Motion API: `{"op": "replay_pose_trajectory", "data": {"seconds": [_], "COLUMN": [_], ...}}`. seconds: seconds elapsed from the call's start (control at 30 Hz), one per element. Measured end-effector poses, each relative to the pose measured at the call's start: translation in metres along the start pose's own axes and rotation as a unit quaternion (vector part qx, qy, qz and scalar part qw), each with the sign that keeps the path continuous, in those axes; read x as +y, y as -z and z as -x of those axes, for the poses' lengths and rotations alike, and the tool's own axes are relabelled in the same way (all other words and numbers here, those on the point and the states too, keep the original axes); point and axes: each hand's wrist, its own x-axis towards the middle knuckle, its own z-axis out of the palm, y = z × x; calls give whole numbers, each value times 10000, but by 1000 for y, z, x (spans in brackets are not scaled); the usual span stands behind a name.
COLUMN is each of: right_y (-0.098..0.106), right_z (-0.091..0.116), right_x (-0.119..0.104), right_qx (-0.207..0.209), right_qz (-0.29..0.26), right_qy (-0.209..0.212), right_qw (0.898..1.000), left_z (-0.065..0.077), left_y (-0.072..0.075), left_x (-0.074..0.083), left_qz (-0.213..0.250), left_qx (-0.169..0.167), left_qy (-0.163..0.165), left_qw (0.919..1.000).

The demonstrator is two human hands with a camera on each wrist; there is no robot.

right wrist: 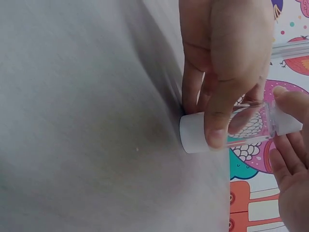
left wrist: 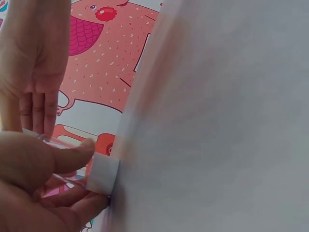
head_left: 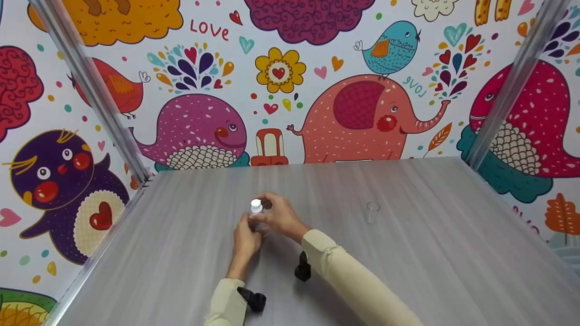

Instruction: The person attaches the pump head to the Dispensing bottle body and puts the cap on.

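Note:
A small clear bottle point(right wrist: 248, 123) with a white base point(right wrist: 193, 133) and a white top point(head_left: 256, 206) stands upright, its base down at the tabletop. My left hand point(head_left: 247, 240) grips it low. In the left wrist view, the left thumb and fingers lie around the white base point(left wrist: 103, 174). Higher up, my right hand point(head_left: 281, 217) holds the bottle by its top. The right wrist view shows the right thumb and fingers point(right wrist: 285, 169) on either side of the white top. Part of the clear body is hidden behind the fingers.
An empty-looking clear glass cup point(head_left: 372, 213) stands on the grey wood-grain table point(head_left: 421, 253), right of the hands. A cartoon-printed wall point(head_left: 281, 108) rises behind the table's far edge. Metal posts point(head_left: 90, 90) stand at both back corners.

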Motion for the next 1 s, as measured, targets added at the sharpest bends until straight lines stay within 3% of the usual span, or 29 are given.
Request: {"op": "replay_pose_trajectory", "data": {"seconds": [0.27, 0.4, 0.77, 1.0], "right_y": [-3, 0, 6, 0], "right_z": [0, 0, 5, 6], "right_x": [0, 2, 4, 5], "right_qx": [104, 112, -119, -264], "right_qz": [330, 279, -756, -940], "right_qy": [-82, 28, 601, 482], "right_qw": [9994, 9995, 9953, 9941], "left_z": [-1, 0, -3, -3], "left_y": [0, 0, 1, 2], "left_x": [2, 1, 1, 0], "left_qz": [5, -5, 24, -106], "left_qx": [-40, 10, 72, -67], "left_qy": [157, 76, -69, 30], "left_qw": [9999, 10000, 9999, 9999]}}
